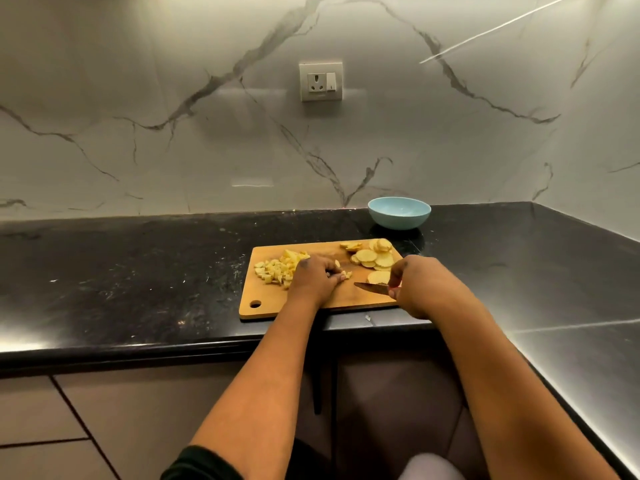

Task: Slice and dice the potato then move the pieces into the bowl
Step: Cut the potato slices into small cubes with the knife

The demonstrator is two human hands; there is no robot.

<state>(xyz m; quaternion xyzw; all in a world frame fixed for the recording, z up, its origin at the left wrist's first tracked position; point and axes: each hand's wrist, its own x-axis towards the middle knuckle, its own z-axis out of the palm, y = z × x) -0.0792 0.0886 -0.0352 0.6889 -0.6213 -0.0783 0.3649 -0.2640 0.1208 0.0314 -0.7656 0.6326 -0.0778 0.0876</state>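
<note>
Left hand: my left hand (313,275) lies knuckles-up on the cutting board (346,299), fingers curled down over a few small potato pieces (346,274) at its fingertips, pinning them in place.
Right hand: my right hand (415,282) is wrapped round the handle of the knife (372,287), thumb and fingers closed on it; the blade points left and lies low over the board, its tip just short of my left fingertips.
Step in hand: dicing (slicing looks finished, since no whole potato shows on the board).
Diced pile: the diced potato (277,268) sits at the board's left part, touching the outer side of my left hand.
Slices waiting: the round potato slices (372,258) lie at the board's far right, partly overlapping, one just beside my right hand.
Bowl: the blue bowl (399,213) stands on the black tabletop (138,271) beyond the board's far right corner; no potato shows in it, so transfer has not begun.
Next move, as I judge it: bring the blade down across the pinned pieces, keeping my left fingertips tucked back, then draw another slice in from the right stack.
Remaining: a good share of slices still uncut.
</note>
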